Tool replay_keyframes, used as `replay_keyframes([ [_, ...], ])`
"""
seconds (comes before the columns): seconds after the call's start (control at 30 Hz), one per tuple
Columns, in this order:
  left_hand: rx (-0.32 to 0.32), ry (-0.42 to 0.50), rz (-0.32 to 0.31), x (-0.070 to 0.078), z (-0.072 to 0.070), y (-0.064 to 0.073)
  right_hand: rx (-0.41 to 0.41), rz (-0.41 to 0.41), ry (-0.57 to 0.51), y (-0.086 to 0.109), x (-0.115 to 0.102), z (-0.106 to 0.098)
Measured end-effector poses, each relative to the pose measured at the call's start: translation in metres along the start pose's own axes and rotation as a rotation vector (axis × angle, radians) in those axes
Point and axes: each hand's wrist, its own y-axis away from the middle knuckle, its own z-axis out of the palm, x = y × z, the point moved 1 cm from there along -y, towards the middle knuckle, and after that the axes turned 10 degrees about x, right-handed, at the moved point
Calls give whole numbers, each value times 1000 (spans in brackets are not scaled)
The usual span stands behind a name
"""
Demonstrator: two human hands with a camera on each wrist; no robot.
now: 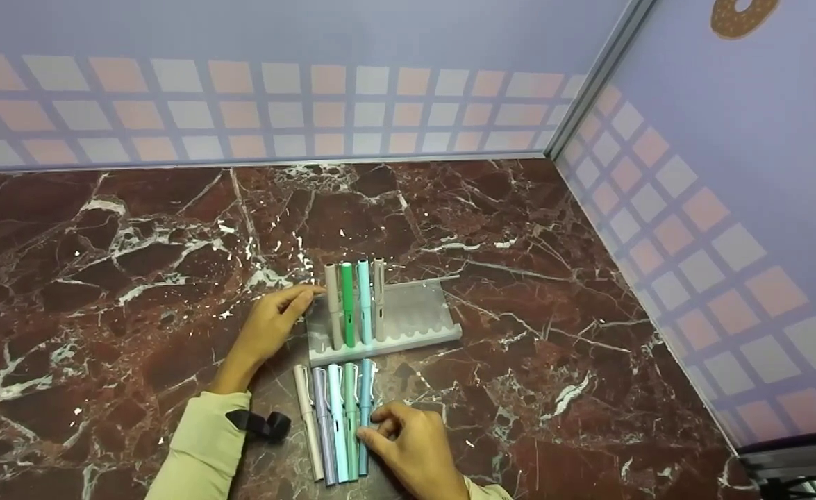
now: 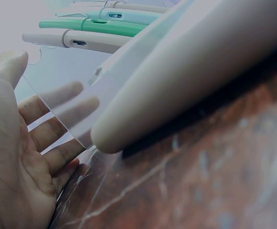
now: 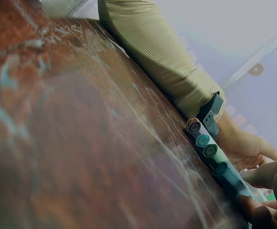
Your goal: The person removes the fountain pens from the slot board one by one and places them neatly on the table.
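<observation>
And here's the left hand at the left edge of a clear pen stand, pinching the plate near its back left corner; the left wrist view shows the thumb on one side and the other fingers spread behind the see-through sheet. The stand sits on the dark red marbled surface, well in from the back edge and well apart from the right edge.

Four pens line up over the stand's left half, lower ends at the scalloped front rail: a beige pen, a bright green pen, a light blue pen and a taupe pen. Notches to their right show plainly!

Down on the near side of the stand, five more lie side by side, clips toward the stand: a cream pen, a lavender pen, a pale blue pen, a sage green pen and, at the right end, a steel blue pen. That last one has the right hand on it, thumb and fingertips pinching its barrel.

A black strap circles the left wrist, over a pale sleeve. Checkered panels rise along the surface's back and right edges.
</observation>
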Motion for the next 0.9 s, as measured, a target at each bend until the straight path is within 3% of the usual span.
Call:
replay_keyframes([
  [0.23, -2, 1, -8, -1, 0, 0, 29, -25, -36, -2, 4, 0],
  [0.5, 8, -4, -19, 3, 0, 0, 187, -237, -152, -22, 23, 4],
  [0.63, 15, -21, -35, 7, 1, 0, 287, -348, -125, -40, 31, 5],
  [0.9, 10, -22, -39, 23, 1, 3, 471, -436, -38, -75, 38, 3],
])
